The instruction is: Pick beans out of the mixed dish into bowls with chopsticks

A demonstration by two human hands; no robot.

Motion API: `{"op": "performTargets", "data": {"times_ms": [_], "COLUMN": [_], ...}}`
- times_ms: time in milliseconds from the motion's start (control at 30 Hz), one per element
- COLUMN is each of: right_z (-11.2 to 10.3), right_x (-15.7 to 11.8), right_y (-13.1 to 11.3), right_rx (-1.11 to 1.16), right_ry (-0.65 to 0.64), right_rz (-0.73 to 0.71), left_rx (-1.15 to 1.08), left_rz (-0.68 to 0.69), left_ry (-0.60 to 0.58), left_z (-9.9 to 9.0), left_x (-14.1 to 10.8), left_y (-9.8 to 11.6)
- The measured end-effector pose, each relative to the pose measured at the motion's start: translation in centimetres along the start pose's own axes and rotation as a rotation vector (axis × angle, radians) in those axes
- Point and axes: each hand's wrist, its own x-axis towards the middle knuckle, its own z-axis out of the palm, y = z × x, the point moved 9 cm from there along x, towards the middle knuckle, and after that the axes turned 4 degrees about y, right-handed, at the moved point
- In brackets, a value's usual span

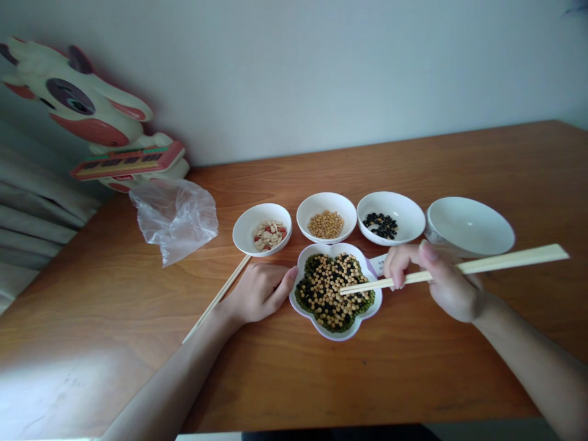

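My right hand [436, 282] grips a pair of wooden chopsticks [509, 261], their tips reaching over a flower-shaped white dish [337, 334]. The dish holds a mix of yellow soybeans, black beans and small green beans [331, 294]. My left hand [260, 293] rests on the table with its fingertips against the dish's left rim. Beside that hand lies a thin wooden stick [215, 300], probably a chopstick. Behind the dish stand a bowl of peanuts [269, 236], a bowl of soybeans [326, 225] and a bowl of black beans [380, 225].
A tilted white bowl [468, 226] sits at the right of the row on the wooden table [413, 159]. A crumpled plastic bag [174, 223] lies at the back left. A large cow-shaped toy [78, 104] and a grey curtain [32, 220] stand beyond the table's left side.
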Motion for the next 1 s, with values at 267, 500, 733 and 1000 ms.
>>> {"op": "performTargets", "data": {"times_ms": [267,500,733,1000], "right_z": [0.3,0.9,0.7,-1.0], "right_x": [0.0,0.1,0.2,-0.3], "right_y": [-0.2,0.0,-0.2,-1.6], "right_rx": [0.010,-0.100,-0.119,0.017], "right_ry": [-0.073,-0.070,-0.019,0.179], "right_rz": [0.022,0.003,-0.042,-0.166], "left_rx": [-0.007,-0.012,-0.005,-0.010], "left_rz": [-0.025,-0.033,-0.023,-0.024], "left_ry": [-0.026,-0.038,-0.026,-0.019], "left_z": [0.2,0.3,0.3,0.1], "left_x": [0.0,0.0,-0.2,0.1], "left_y": [-0.3,-0.4,-0.5,-0.2]}}
